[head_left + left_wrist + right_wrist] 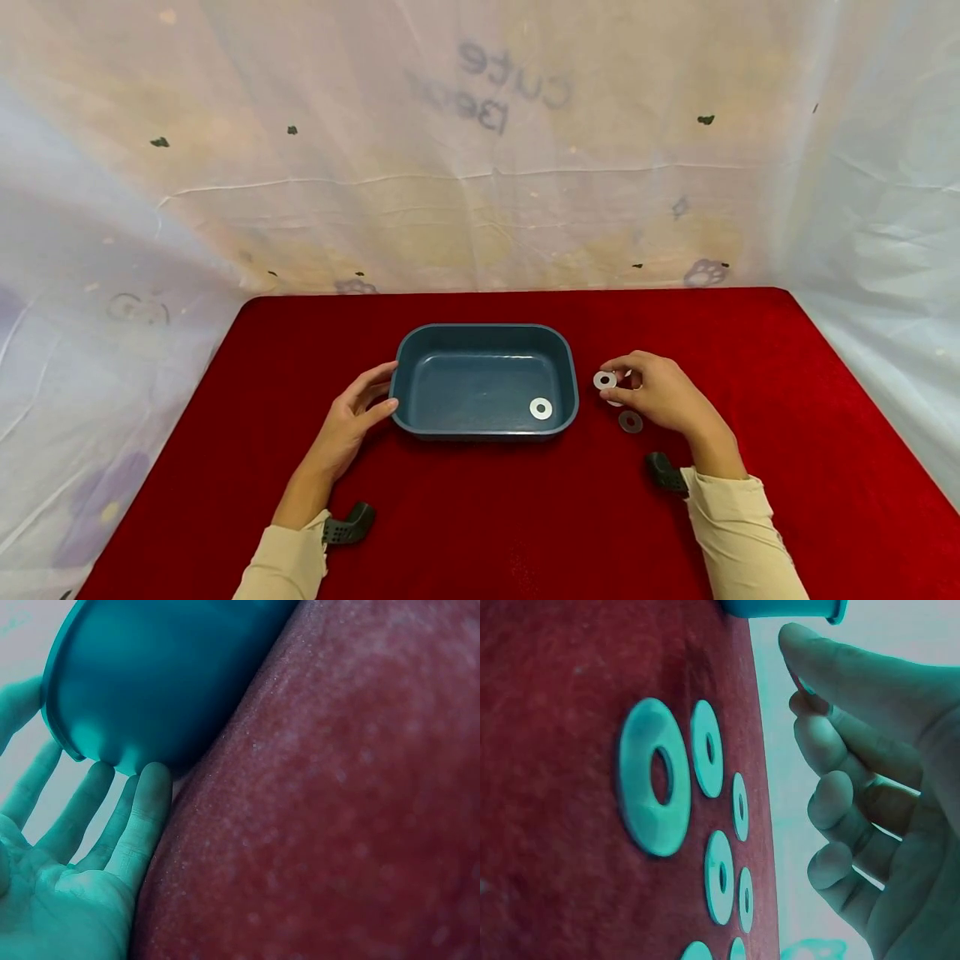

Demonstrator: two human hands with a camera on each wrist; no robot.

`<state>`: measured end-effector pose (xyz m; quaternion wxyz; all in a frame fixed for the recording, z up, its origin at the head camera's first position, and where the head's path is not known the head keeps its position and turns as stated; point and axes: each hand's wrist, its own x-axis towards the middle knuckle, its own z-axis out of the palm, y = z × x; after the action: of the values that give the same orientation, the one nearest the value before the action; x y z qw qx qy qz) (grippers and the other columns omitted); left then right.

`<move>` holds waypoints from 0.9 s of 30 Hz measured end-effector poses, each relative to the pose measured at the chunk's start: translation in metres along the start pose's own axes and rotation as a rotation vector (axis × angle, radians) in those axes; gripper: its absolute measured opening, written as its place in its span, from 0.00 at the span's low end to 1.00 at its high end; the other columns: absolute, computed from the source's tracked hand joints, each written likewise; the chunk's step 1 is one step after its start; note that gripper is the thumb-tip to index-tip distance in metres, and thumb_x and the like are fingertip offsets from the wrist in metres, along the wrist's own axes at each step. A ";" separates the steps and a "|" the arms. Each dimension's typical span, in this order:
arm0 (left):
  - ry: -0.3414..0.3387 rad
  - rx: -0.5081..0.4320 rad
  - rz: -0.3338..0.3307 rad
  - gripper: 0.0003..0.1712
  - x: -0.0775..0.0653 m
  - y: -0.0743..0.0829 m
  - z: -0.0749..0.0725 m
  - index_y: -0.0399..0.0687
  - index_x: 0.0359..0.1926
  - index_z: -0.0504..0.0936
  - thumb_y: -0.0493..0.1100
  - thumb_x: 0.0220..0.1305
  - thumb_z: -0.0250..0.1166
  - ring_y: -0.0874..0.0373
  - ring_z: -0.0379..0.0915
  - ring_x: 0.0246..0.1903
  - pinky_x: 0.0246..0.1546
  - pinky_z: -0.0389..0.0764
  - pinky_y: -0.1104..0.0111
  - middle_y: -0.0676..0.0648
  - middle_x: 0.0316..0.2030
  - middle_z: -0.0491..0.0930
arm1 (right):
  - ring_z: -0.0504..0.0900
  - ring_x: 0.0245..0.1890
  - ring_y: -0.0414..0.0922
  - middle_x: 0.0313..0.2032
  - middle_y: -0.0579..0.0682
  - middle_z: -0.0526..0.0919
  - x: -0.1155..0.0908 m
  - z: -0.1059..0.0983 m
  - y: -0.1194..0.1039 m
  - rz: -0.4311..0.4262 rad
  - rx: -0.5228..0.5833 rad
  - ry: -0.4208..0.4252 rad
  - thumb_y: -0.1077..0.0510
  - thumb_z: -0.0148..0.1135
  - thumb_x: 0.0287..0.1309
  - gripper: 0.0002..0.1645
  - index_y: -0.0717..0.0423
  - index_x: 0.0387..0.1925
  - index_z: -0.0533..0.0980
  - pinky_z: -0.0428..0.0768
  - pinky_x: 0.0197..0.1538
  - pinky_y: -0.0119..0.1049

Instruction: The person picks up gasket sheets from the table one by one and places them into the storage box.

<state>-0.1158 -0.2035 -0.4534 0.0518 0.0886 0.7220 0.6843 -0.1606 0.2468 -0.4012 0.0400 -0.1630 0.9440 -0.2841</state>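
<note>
A: ok so what's your right hand [658, 392] doing over there, right of centre in the head view?

B: Pinching a pale washer [597, 381] between thumb and fingertip, just off the right side of the blue bin [465, 385]. My right wrist cam catches it nearly edge-on, upper right, so you mostly get a thin sliver. My other fingers are bent below the pinch.

A: and the left hand [351, 421]?

B: Spread, fingers pretty straight against the outside of the bin at its left end, thumb at the rim. The bin's smack in the middle of the head view.

A: anything in it?

B: Yep, a second washer [533, 409] lying flat near the bin's lower right corner.

A: and on the red tabletop [487, 517]?

B: There's a loose washer [622, 422] just below my right hand in the head view. The right wrist cam shows several lying there, with the closest-looking washer [635, 776] left of centre and a couple cut off at the bottom edge.
</note>
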 end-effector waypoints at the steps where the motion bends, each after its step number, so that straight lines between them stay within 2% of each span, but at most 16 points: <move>1: 0.000 0.000 -0.001 0.32 0.000 0.000 0.000 0.47 0.73 0.63 0.37 0.70 0.60 0.61 0.68 0.62 0.56 0.76 0.77 0.43 0.69 0.66 | 0.72 0.31 0.41 0.35 0.49 0.81 -0.001 -0.001 0.000 -0.002 0.001 0.004 0.54 0.74 0.53 0.20 0.53 0.49 0.84 0.73 0.32 0.31; 12: -0.007 -0.013 0.013 0.32 0.000 0.000 0.000 0.46 0.73 0.63 0.37 0.71 0.60 0.61 0.68 0.62 0.56 0.77 0.77 0.42 0.69 0.66 | 0.72 0.33 0.44 0.34 0.47 0.79 -0.004 -0.011 0.002 0.027 -0.021 0.025 0.55 0.73 0.55 0.20 0.51 0.51 0.83 0.73 0.33 0.32; 22: -0.008 -0.006 0.004 0.32 -0.001 -0.002 -0.001 0.46 0.73 0.63 0.38 0.71 0.60 0.61 0.69 0.61 0.55 0.77 0.76 0.45 0.67 0.67 | 0.72 0.33 0.45 0.33 0.47 0.78 -0.008 -0.017 0.000 0.051 0.023 0.032 0.52 0.72 0.57 0.20 0.49 0.52 0.83 0.73 0.27 0.31; 27: -0.005 -0.017 0.002 0.32 0.001 -0.002 -0.001 0.46 0.73 0.64 0.37 0.71 0.60 0.61 0.68 0.62 0.55 0.77 0.76 0.48 0.67 0.68 | 0.72 0.34 0.44 0.34 0.46 0.78 -0.010 -0.021 -0.002 0.038 0.012 0.047 0.53 0.71 0.58 0.19 0.48 0.52 0.83 0.74 0.30 0.31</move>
<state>-0.1168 -0.2047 -0.4553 0.0536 0.0907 0.7158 0.6903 -0.1543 0.2600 -0.3829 0.0241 -0.1382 0.9459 -0.2926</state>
